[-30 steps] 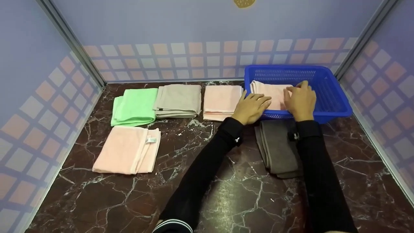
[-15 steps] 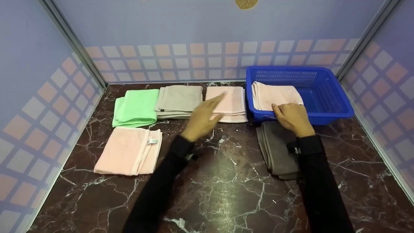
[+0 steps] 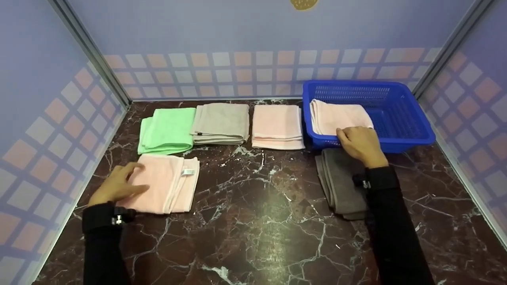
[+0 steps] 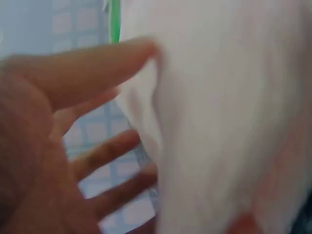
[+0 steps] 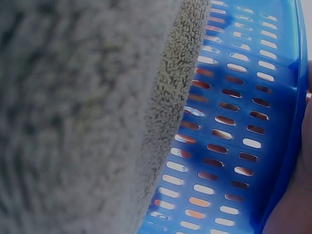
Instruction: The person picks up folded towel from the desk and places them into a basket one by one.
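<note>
Head view: dark marble table (image 3: 257, 221), walled on three sides by checked panels.

Left hand (image 3: 117, 185): at near left, laid flat on left edge of folded pink towel (image 3: 166, 184); fingers straight and spread, thumb over towel's top, nothing gripped. Left wrist view: blurred, fingers (image 4: 105, 68) fanned against pale cloth (image 4: 229, 122).

Right hand (image 3: 361, 144): at near rim of blue basket (image 3: 408, 118), fingers curled down over the rim and touching folded pink towel in basket (image 3: 336, 114); actual grip on rim or towel cannot be told. Right wrist view: grey pile (image 5: 83, 112) close against slotted blue basket wall (image 5: 234, 136).

Dark grey towel (image 3: 340, 182): folded, on table just near of basket, under right wrist.

Far row, left to right: green towel (image 3: 168, 130), light grey towel (image 3: 221, 122), pink towel (image 3: 277, 126), each folded, lying side by side; last just beside basket's left wall.
</note>
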The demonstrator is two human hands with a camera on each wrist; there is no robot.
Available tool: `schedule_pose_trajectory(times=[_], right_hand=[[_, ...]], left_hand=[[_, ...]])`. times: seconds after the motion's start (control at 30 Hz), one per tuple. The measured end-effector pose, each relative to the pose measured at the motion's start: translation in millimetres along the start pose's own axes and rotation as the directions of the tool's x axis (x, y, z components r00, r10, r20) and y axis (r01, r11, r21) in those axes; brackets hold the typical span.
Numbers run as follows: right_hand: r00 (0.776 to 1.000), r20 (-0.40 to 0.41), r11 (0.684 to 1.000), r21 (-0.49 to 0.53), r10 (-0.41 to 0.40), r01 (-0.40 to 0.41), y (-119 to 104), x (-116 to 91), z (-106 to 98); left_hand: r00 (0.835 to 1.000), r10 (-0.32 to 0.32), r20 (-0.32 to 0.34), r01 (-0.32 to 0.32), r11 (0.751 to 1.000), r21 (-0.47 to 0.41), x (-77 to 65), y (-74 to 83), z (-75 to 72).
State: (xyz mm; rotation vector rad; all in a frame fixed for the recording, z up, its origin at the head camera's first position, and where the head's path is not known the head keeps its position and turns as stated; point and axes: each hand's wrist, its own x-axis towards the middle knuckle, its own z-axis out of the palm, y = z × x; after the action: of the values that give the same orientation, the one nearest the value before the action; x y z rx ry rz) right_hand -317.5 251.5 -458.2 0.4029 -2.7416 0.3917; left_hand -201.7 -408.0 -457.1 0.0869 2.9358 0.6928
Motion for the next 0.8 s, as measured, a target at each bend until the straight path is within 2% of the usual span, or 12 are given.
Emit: schedule_pose_trajectory(times=[0.07, 0.13, 0.27, 0.37, 0.5, 0.63, 0.7, 0.8], right_hand=[[1.000, -0.003, 1.000, -0.004, 0.007, -0.007, 1.4, 0.4, -1.2], [1.000, 0.000, 1.000, -0.008, 0.012, -0.012, 2.4, 0.5, -1.5], [1.000, 0.017, 1.000, -0.014, 0.013, -0.013, 2.3, 0.8, -1.1], [1.000, 0.018, 1.000, -0.018, 0.010, -0.010, 0.9, 0.6, -1.0], [1.000, 0.007, 1.000, -0.023, 0.010, -0.010, 0.4, 0.1, -1.3], [1.000, 0.000, 1.000, -0.022, 0.000, 0.000, -0.3, 0.2, 0.5], [1.000, -0.009, 1.000, -0.022, -0.003, 0.003, -0.8, 0.2, 1.0], [1.000, -0.014, 1.000, -0.021, -0.004, 0.004, -1.2, 0.4, 0.6]], left_hand=[[0.997, 0.033, 0.068, -0.030, 0.998, -0.053, -0.4, -5.4, -0.2], [0.994, 0.055, 0.096, -0.049, 0.997, -0.067, 4.0, -2.1, 3.2], [0.983, 0.088, 0.162, -0.076, 0.994, -0.077, 17.3, 20.5, 15.4], [0.972, 0.101, 0.211, -0.087, 0.993, -0.077, 30.6, 55.6, 34.9], [0.969, 0.126, 0.213, -0.110, 0.990, -0.084, 46.8, 124.8, 77.2], [0.965, 0.153, 0.211, -0.133, 0.985, -0.107, 52.9, 189.2, 118.9], [0.961, 0.172, 0.216, -0.151, 0.982, -0.113, 54.6, 211.8, 133.2], [0.957, 0.206, 0.206, -0.187, 0.976, -0.107, 56.4, 234.8, 146.1]])
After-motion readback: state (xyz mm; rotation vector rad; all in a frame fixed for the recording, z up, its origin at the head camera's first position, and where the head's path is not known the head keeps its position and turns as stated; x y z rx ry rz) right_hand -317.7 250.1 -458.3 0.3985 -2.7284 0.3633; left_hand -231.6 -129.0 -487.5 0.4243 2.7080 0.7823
